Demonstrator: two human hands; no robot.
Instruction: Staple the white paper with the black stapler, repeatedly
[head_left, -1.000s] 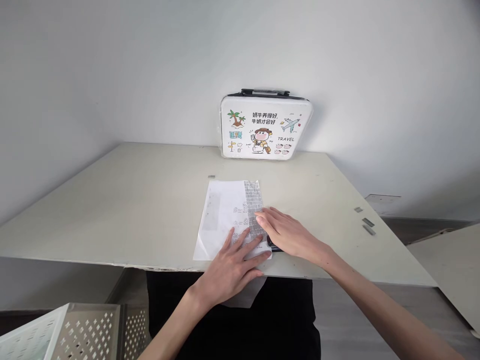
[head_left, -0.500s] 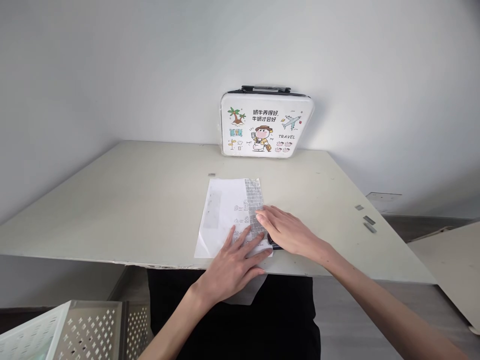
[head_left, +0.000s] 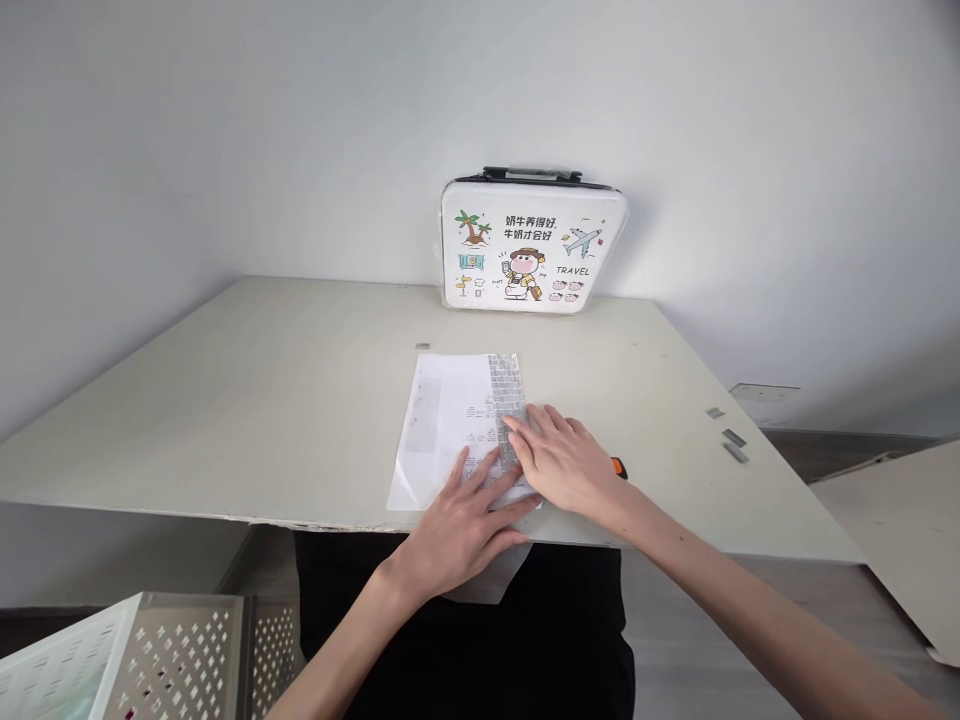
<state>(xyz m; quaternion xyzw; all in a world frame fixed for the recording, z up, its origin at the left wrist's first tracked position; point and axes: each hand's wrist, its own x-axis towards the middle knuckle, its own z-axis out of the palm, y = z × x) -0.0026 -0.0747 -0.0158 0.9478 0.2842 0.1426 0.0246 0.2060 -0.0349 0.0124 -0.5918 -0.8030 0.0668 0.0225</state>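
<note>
A white printed sheet [head_left: 450, 400] lies flat near the table's front edge. Down its right side runs a grey patterned strip [head_left: 506, 383]. My left hand [head_left: 471, 520] is spread flat, fingers apart, across the sheet's lower right part. My right hand [head_left: 559, 455] lies stretched out over the strip and the sheet's right edge, fingertips touching the strip. Just past that hand, an orange and black end [head_left: 619, 467] of some object sticks out; the hand and wrist hide the rest, so its kind is unclear.
A white cartoon-printed case [head_left: 534, 245] with a black handle stands against the wall at the back of the table [head_left: 225, 400]. Small grey pieces [head_left: 734, 438] lie at the right, another [head_left: 423, 346] behind the sheet. A perforated basket [head_left: 176, 650] stands at lower left.
My right hand has shifted slightly and lies flatter. The dark object under its palm no longer shows there; an orange and black end now shows to its right. My left hand stays on the sheet.
</note>
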